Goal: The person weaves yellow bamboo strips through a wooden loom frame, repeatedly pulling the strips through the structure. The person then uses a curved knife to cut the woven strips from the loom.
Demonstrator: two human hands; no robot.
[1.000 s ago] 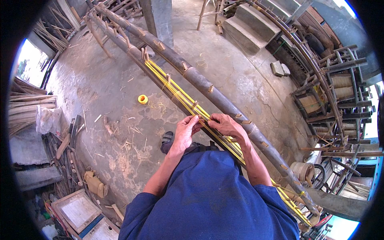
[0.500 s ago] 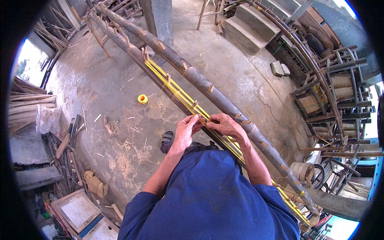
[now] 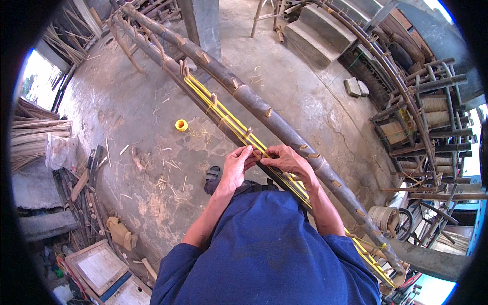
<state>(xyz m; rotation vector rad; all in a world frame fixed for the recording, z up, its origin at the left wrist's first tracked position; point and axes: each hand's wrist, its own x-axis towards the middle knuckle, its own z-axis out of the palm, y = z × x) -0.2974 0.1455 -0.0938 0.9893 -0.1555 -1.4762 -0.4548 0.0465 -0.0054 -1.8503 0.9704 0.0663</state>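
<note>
Bright yellow cords (image 3: pixel 227 117) run stretched lengthwise along the nearer of two long, dark bamboo poles, passing wooden pegs (image 3: pixel 214 97) set into it. My left hand (image 3: pixel 237 166) pinches at these cords, thumb and fingertips together, just below a peg. Close beside it on the right, my right hand (image 3: pixel 285 159) has its thumb and forefinger closed on the cords too. The fingertips almost meet, and the exact strand between them is too fine to make out. Farther off lies the second bamboo pole (image 3: pixel 254 101), also pegged, with nothing of mine touching it.
On the concrete floor to the left sits a yellow spool of cord (image 3: pixel 181 125) with loose curls beside it. Bamboo scraps (image 3: pixel 160 190) litter the floor. Concrete steps (image 3: pixel 320 33) stand at the far right, and bamboo racks (image 3: pixel 432 117) fill the right side. Bamboo strips (image 3: pixel 38 129) are stacked left.
My fingers shift only very slightly on the cords. Poles, spool and the rest stay where they were.
</note>
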